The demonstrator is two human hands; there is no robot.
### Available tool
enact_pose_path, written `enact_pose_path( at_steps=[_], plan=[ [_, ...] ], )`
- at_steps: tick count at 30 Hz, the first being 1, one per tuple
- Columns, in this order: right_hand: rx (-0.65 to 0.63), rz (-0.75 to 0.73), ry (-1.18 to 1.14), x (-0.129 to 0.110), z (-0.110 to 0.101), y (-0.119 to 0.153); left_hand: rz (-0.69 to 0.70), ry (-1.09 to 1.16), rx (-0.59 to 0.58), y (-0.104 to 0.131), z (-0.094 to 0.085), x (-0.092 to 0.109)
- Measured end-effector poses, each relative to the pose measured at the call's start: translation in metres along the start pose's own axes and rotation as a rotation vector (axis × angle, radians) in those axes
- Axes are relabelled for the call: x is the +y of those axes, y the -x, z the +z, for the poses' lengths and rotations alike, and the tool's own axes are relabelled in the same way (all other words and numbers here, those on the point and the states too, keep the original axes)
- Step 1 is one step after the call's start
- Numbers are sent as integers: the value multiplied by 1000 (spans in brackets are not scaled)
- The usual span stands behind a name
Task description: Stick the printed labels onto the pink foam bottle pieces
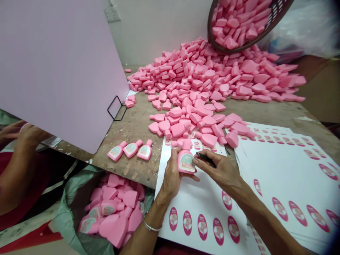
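Note:
In my left hand [171,177] is a small pink bottle-shaped piece [185,150], held upright with a pale green label [186,162] on its front. My right hand [221,168] grips a thin black tool [206,159] whose exact kind I cannot make out. Its thumb and fingertips touch the label's right edge. Beneath both hands lies a white sticker sheet [209,212] with pink oval stickers along its lower edge. Three labelled pink bottles [130,149] lie in a row to the left on the wooden table [138,170].
A large heap of pink bottles [186,67] covers the back, beneath a tipped brown basket [240,49]. More sticker sheets [281,166] lie right. A green sack [70,198] of bottles stands below the table's front edge. A pink board [61,63] rises left, beside another person's hands [29,136].

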State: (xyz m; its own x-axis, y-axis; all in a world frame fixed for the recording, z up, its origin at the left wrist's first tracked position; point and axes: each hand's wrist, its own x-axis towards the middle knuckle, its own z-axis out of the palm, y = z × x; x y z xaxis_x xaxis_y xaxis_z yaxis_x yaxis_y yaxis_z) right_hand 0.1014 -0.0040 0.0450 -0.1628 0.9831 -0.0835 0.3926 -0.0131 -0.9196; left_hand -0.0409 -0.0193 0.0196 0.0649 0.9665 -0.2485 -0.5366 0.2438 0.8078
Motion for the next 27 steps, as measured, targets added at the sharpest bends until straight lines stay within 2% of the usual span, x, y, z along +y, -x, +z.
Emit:
enact_pose_path(
  at_steps=[5, 14, 21, 27],
  plan=[
    [-1, 36, -44, -2, 4, 0, 23, -38, 8, 2, -3, -3],
    [20, 11, -43, -5, 5, 2, 31, -27, 37, 1, -8, -11],
    [-114, 120, -278, -3, 0, 1, -32, 26, -52, 2, 0, -8],
    [-145, 181, -360, -2, -2, 1, -43, 50, -115, 4, 1, -5]
  ],
)
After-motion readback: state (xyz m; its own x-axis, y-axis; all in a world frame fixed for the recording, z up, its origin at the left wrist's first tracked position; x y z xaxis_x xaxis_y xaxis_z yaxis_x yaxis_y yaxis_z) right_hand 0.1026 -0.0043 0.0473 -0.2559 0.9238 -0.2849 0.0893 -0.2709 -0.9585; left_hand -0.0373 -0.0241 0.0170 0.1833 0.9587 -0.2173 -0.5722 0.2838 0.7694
